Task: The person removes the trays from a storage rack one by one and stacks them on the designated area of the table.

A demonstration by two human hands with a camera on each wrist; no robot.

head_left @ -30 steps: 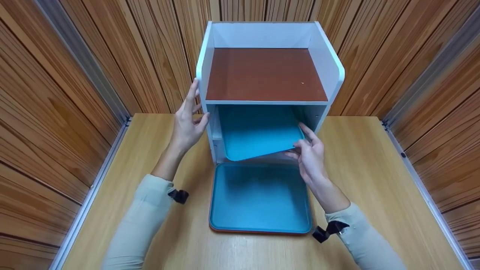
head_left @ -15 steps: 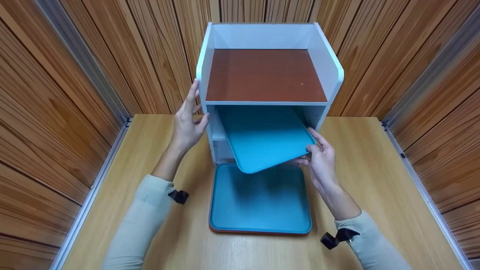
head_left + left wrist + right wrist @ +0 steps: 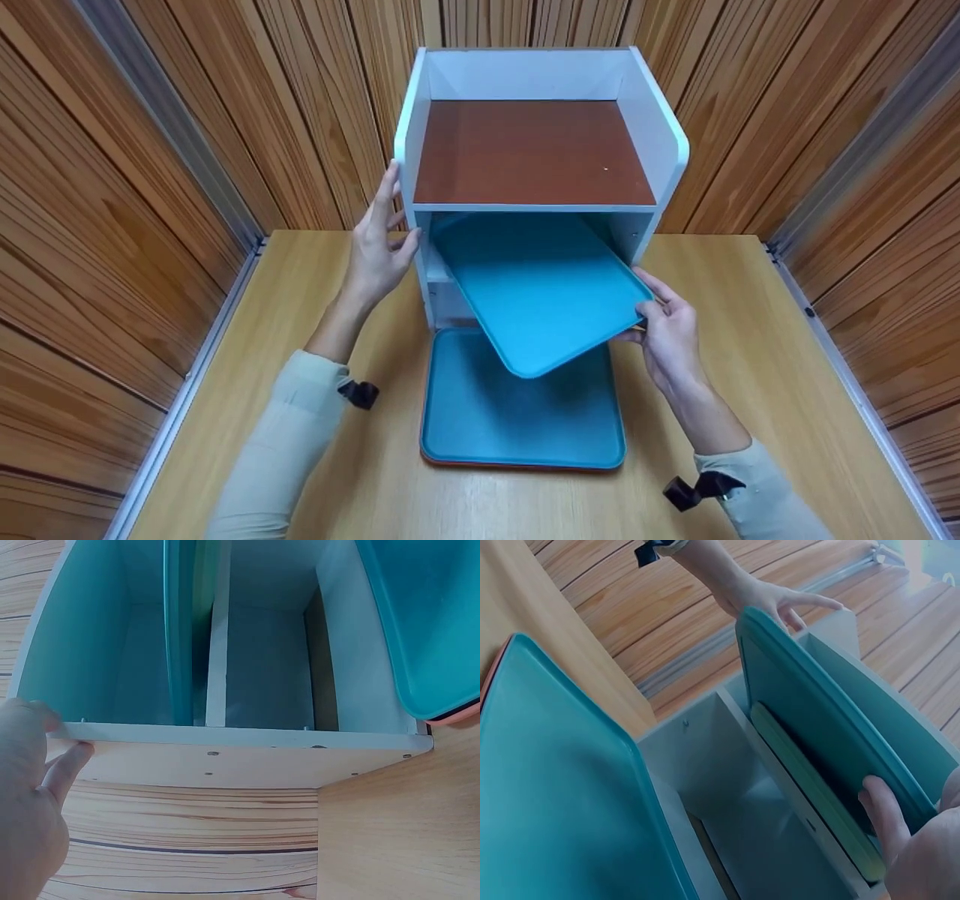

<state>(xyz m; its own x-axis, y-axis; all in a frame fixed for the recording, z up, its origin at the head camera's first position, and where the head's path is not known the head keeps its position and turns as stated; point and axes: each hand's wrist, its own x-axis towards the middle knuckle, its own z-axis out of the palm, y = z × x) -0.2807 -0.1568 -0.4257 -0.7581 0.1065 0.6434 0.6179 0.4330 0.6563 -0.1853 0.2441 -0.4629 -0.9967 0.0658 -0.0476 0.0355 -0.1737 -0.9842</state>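
While the white cabinet (image 3: 525,75) is touched by the left hand (image 3: 377,255), fingers extended | upper blue tray (image 3: 544,289) is pinched at one corner by the right hand (image 3: 670,336) | tray located left of that hand, partly inside cabinet

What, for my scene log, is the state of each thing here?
White cabinet: upright, open-fronted.
Held blue tray: askew, partly out of the cabinet, above its shelf.
Lower blue tray: flat, stacked on the orange tray.
Orange tray: on the table, mostly hidden.
Pale green piece: between held tray and shelf.
Right hand: gripping the held tray's right corner.
Left hand: touching the cabinet's left side.
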